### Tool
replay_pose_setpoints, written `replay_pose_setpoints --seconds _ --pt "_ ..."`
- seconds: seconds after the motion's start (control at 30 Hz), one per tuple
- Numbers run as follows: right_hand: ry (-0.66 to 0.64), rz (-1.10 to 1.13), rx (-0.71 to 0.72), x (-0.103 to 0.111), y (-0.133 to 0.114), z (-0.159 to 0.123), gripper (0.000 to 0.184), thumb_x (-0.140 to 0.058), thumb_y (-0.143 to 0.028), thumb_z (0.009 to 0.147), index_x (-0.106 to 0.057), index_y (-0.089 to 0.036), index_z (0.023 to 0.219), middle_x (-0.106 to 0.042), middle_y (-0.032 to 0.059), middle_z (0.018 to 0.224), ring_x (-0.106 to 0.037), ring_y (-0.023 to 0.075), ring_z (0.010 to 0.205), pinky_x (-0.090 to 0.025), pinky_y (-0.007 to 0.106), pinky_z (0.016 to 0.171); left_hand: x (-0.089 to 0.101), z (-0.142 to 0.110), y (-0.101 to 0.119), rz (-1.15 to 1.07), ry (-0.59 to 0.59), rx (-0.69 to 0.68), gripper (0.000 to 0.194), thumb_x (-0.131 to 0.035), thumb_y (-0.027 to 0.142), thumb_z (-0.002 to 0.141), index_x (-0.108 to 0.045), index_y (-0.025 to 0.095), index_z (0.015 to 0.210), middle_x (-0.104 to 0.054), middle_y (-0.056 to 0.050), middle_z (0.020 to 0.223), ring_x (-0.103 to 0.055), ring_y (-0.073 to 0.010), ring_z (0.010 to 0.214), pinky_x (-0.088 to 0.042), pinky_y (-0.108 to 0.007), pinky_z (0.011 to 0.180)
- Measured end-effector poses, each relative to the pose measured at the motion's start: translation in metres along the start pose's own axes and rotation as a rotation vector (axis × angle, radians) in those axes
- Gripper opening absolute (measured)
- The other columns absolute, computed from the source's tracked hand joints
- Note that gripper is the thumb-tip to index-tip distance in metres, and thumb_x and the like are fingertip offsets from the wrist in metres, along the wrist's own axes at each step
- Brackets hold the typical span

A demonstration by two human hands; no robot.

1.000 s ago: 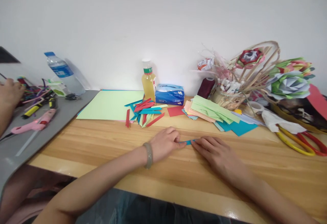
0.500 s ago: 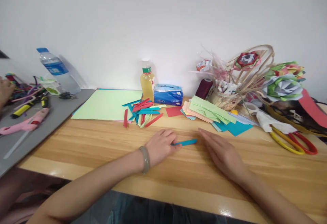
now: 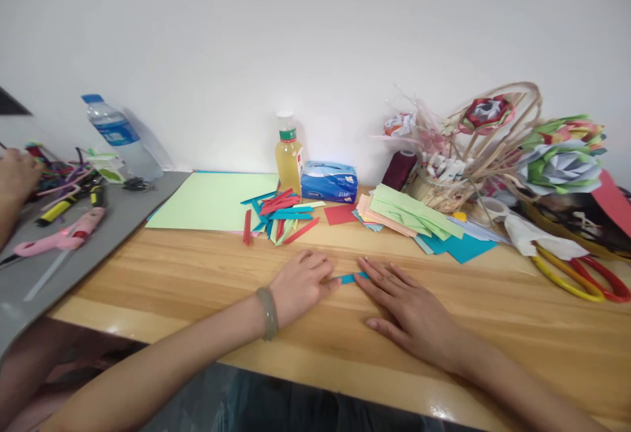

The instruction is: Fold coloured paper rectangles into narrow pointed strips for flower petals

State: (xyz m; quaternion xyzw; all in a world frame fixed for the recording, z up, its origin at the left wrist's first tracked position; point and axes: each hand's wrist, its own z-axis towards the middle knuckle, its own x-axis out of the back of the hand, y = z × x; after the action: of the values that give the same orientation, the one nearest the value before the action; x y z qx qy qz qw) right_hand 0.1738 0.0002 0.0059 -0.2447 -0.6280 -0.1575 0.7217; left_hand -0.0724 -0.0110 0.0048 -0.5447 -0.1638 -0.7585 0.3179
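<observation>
A narrow blue paper strip (image 3: pixel 349 278) lies flat on the wooden table (image 3: pixel 197 274) between my two hands. My left hand (image 3: pixel 300 286), with a grey bangle on its wrist, pinches the strip's left end with curled fingers. My right hand (image 3: pixel 404 307) lies flat with fingers stretched out, and its fingertips press on the strip's right end. Behind my hands sits a loose pile of blue, red and pale green folded strips (image 3: pixel 279 216).
A pale green sheet (image 3: pixel 211 200), a juice bottle (image 3: pixel 288 154), a tissue pack (image 3: pixel 329 182), stacked coloured papers (image 3: pixel 409 216), a basket of paper flowers (image 3: pixel 473 149) and scissors (image 3: pixel 582 274) line the back. Another person's hand (image 3: pixel 14 179) works left, near a pink glue gun (image 3: pixel 62 238) and water bottle (image 3: pixel 121 137).
My right hand was off the strip half a second ago; it has slid left and now covers the strip's right end. My left hand kept hold of the left end.
</observation>
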Motion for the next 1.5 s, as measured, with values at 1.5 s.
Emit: replay_pose_setpoints --seconds 1.5 --pt "0.239 -0.088 -0.003 0.011 0.01 0.037 0.026 -0.031 -0.016 0.092 -0.056 -0.016 0.084 -0.062 0.0073 0.076 -0.057 0.0177 0.068 -0.045 0.029 0.061 -0.014 0.048 0.015 -0.049 -0.038 0.254 0.012 -0.048 0.017 0.087 -0.058 0.011 0.09 -0.065 -0.006 0.08 -0.059 -0.0199 0.077 -0.05 -0.032 0.065"
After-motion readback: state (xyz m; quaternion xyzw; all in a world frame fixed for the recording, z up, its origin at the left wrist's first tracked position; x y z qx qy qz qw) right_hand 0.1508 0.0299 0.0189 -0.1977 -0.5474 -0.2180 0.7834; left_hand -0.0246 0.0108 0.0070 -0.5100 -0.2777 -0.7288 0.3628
